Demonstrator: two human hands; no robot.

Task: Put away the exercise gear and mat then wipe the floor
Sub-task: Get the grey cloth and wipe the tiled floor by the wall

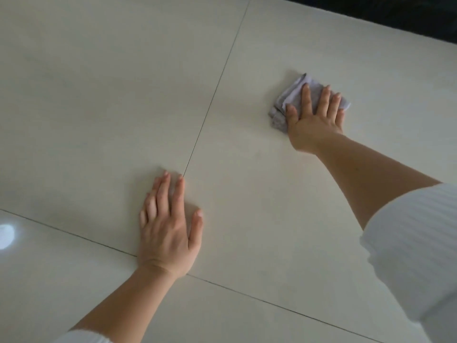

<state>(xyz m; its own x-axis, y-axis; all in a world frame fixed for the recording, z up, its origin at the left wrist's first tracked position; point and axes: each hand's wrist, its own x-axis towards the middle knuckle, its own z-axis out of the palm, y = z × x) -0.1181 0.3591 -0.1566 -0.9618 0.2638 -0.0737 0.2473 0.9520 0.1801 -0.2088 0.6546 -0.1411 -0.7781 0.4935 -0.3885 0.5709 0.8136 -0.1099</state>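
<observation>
Here the right hand [314, 120] lay flat on a crumpled grey cloth [291, 97], pressing it onto the pale tiled floor [99, 82]. Its fingers [306, 97] were extended and spread over the cloth, not curled around it; the cloth showed beyond the fingertips and past the thumb side. Relative to the cloth, the left hand [170, 231] sat well apart, nearer the camera and to the left, palm down on bare tile. Its fingers [178, 194] were straight and open, holding nothing, with the thumb splayed out. That hand rested just beside the crossing of two thin grout lines [210, 105], its wrist over one of them. Both forearms were bare, with white ribbed sleeves [408, 243] pushed up. A dark strip [395, 11] edged the floor beyond the cloth. A bright reflection [6, 235] showed on the tile far left of the cloth.
</observation>
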